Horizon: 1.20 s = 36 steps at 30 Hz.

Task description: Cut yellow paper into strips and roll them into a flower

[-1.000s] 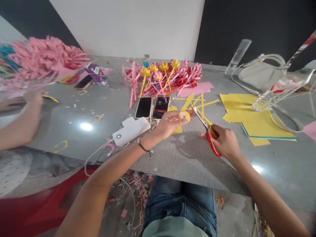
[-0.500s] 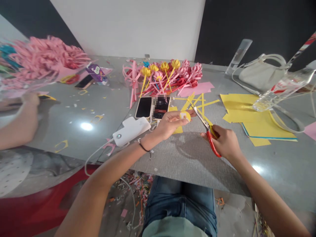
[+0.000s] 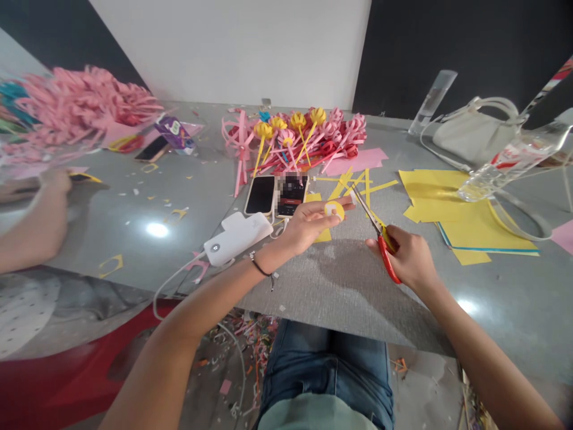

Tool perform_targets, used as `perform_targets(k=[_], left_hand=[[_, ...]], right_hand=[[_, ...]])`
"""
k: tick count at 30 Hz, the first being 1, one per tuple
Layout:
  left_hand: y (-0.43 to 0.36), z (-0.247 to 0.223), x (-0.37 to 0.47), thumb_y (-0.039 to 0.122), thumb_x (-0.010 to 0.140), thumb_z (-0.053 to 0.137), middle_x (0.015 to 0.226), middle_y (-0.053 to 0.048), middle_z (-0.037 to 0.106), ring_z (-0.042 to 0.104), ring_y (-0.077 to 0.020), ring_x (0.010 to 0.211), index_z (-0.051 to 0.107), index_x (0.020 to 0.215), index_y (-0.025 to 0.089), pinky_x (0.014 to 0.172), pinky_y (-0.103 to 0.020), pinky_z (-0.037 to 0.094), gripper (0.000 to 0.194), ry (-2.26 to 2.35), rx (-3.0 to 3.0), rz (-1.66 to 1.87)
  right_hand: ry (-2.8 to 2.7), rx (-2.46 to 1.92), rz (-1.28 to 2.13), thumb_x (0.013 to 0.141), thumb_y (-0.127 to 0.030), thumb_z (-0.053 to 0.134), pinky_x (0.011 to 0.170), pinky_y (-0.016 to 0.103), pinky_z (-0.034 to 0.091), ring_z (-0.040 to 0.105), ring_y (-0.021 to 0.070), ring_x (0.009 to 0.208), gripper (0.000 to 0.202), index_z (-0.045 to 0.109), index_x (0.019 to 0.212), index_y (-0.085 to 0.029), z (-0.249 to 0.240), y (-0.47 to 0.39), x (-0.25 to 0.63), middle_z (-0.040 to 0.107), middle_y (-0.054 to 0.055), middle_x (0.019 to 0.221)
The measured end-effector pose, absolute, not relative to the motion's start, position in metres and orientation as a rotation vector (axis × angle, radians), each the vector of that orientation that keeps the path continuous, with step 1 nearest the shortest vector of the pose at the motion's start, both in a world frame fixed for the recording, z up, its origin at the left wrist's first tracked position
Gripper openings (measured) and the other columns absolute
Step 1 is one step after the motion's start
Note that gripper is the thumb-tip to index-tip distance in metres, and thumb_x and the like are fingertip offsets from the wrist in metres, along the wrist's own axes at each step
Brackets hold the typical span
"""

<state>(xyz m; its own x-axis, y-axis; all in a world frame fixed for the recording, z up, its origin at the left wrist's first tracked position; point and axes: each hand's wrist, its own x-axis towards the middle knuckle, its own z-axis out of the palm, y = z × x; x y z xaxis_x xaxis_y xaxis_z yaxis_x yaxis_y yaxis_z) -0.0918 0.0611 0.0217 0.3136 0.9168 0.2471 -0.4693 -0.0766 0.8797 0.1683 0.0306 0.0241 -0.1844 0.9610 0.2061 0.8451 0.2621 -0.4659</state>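
Observation:
Between the thumb and fingers of my left hand (image 3: 308, 226) is a round yellow paper piece (image 3: 334, 210) with a white patch on it. A small white piece (image 3: 353, 197) shows at the tips of its outstretched fingers. My right hand (image 3: 409, 254) grips red-handled scissors (image 3: 385, 257), whose blades point up and left, close to those fingertips. Something yellow lies against the scissors' handle in the same hand. Behind both hands, yellow paper strips (image 3: 367, 184) lie crossed on the grey table (image 3: 349, 286).
Two phones (image 3: 261, 194) and a white power bank (image 3: 239, 237) lie left of my left hand. Paper flowers (image 3: 299, 122) are piled behind. Yellow sheets (image 3: 432, 194), a bottle (image 3: 496, 173) and a white bag (image 3: 470, 137) are at right. Another person's arm (image 3: 42, 215) is at far left.
The scissors' blades have shifted slightly right, away from my left fingertips, where the small white piece now shows. My left hand still holds the round yellow piece.

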Motion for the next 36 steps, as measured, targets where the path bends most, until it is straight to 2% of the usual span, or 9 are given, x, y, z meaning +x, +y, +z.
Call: perform_targets(k=[4,11,16,21,27,36], left_hand=[[0.060,0.023,-0.090,0.034,0.078,0.092,0.140,-0.005,0.074,0.067,-0.0298,0.135,0.080,0.079,0.024,0.116,-0.048,0.050,0.016,0.484,1.107,1.238],[0.061,0.013,-0.086,0.035,0.080,0.091,0.142,-0.004,0.073,0.064,-0.0287,0.139,0.082,0.089,0.027,0.123,-0.052,0.046,0.015,0.474,1.071,1.229],[0.061,0.012,-0.087,0.033,0.080,0.091,0.144,-0.003,0.072,0.065,-0.0297,0.140,0.083,0.089,0.027,0.121,-0.051,0.048,0.014,0.459,1.043,1.235],[0.062,0.009,-0.089,0.029,0.082,0.089,0.136,-0.003,0.076,0.070,-0.0282,0.132,0.084,0.093,0.028,0.111,-0.045,0.055,0.013,0.456,1.036,1.245],[0.063,0.006,-0.090,0.025,0.086,0.086,0.131,-0.003,0.078,0.072,-0.0246,0.128,0.084,0.094,0.029,0.106,-0.039,0.057,0.009,0.426,1.047,1.239],[0.065,0.008,-0.091,0.038,0.076,0.093,0.123,-0.004,0.080,0.073,-0.0271,0.123,0.081,0.087,0.027,0.110,-0.047,0.054,0.019,0.546,1.063,1.225]], right_hand=[[-2.098,-1.586,0.411,0.091,-0.071,0.066,0.056,0.030,0.023,0.028,0.0122,0.053,0.058,0.034,0.072,-0.025,0.023,0.031,0.169,0.037,-0.005,0.057],[-2.115,-1.522,0.497,0.092,-0.062,0.071,0.056,0.029,0.024,0.025,0.0121,0.056,0.055,0.035,0.075,-0.025,0.018,0.030,0.167,0.036,-0.007,0.059],[-2.119,-1.542,0.490,0.091,-0.064,0.070,0.056,0.030,0.023,0.025,0.0122,0.056,0.056,0.034,0.075,-0.025,0.020,0.029,0.168,0.036,-0.007,0.060],[-2.132,-1.547,0.467,0.091,-0.067,0.069,0.056,0.030,0.023,0.027,0.0125,0.055,0.056,0.034,0.076,-0.026,0.021,0.030,0.169,0.038,-0.006,0.060],[-2.146,-1.552,0.408,0.091,-0.067,0.069,0.056,0.030,0.023,0.031,0.0130,0.054,0.057,0.033,0.076,-0.026,0.021,0.029,0.168,0.040,-0.006,0.060],[-2.144,-1.630,0.220,0.090,-0.071,0.067,0.055,0.031,0.022,0.033,0.0146,0.052,0.058,0.035,0.075,-0.026,0.020,0.030,0.169,0.045,-0.002,0.058]])
